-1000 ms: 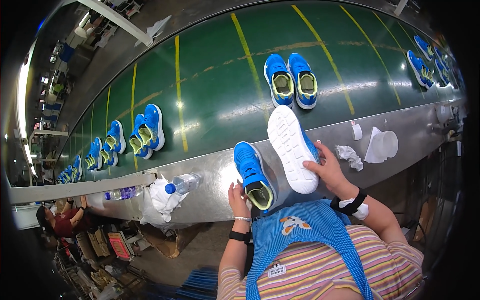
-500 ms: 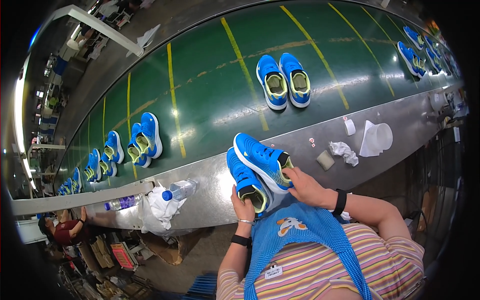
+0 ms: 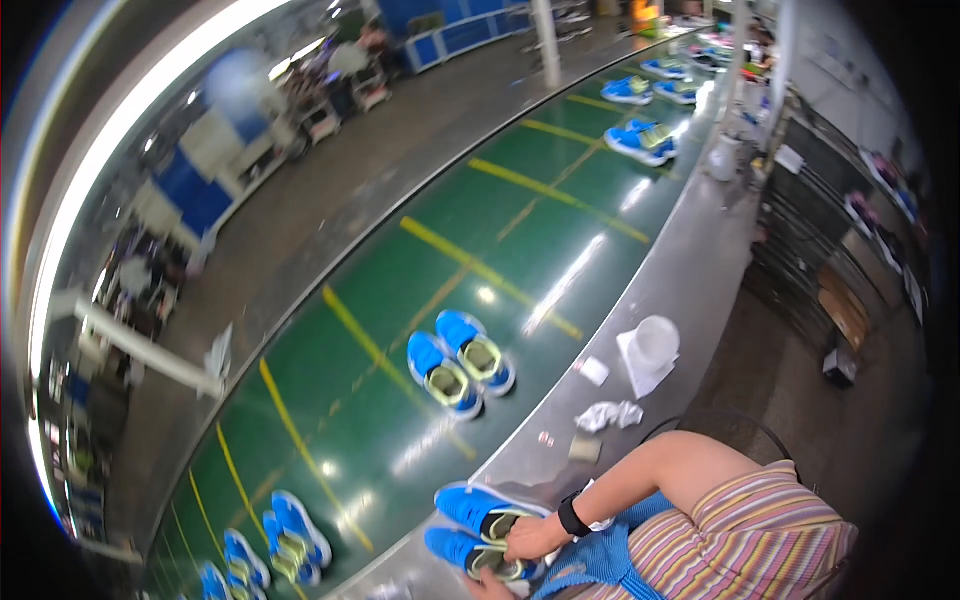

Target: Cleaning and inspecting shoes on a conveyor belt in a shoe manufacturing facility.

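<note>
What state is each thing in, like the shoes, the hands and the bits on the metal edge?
Near shoes: upright, side by side.
Right hand: at one shoe's opening, grip unclear.
Left hand: by the other shoe's heel, partly out of frame.
Far pair: upright on the belt, untouched.
White tissue: crumpled.
Black wristband: fastened.

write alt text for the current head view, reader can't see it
A person's hands hold a pair of blue shoes at the metal ledge of a green belt with yellow stripes. Other blue shoes sit along the belt, and a crumpled white scrap lies on the ledge.
</note>
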`<state>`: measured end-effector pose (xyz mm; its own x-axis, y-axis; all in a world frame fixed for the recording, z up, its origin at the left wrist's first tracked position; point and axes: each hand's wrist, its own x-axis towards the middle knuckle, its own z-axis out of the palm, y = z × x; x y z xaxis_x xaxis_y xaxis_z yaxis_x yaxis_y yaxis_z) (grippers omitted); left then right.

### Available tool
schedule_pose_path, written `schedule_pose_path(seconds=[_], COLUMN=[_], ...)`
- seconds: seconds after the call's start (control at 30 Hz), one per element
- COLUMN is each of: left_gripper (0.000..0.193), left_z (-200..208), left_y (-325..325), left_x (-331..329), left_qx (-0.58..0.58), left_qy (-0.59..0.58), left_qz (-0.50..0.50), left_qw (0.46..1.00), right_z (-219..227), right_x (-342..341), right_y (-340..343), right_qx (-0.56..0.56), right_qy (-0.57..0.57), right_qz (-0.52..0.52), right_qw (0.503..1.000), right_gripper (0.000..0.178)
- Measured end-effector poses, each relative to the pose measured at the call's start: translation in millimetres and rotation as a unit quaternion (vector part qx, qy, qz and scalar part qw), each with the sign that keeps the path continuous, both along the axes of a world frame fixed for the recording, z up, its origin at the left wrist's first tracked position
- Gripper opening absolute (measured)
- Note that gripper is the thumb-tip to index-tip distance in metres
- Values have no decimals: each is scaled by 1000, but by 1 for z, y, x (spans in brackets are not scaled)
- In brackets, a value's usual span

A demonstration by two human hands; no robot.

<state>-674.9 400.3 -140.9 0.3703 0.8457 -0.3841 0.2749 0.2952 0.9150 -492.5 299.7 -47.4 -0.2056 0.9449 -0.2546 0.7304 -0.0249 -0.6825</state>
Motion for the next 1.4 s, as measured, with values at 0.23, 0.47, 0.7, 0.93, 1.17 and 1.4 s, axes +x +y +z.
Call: schedule_pose_path(seconds=[0.23,0.47,0.7,0.93,1.17,1.4], left_gripper=[39,34,54,55,34,32], left_z=[118,125,118,77,114,154], left_y=[-14,-19,-19,-5,-5,-18], left_x=[103,223,331,381,337,164], left_qx=[29,152,409,385,460,423], left_qy=[-46,58,202,408,302,321], left_qz=[-144,-333,-403,-506,-523,-523], left_qw=[988,929,793,655,651,667], right_z=[158,173,81,-10,12,62], right_x=[158,362,573,615,511,265], right_y=[-65,-146,-133,-91,-94,-91], right_qx=[48,-23,-41,-123,154,57], right_qy=[54,-162,-362,-308,-231,101], right_qz=[-119,-270,-377,-477,-406,-209], right_qw=[990,949,851,814,870,971], right_gripper=[43,48,44,80,51,37])
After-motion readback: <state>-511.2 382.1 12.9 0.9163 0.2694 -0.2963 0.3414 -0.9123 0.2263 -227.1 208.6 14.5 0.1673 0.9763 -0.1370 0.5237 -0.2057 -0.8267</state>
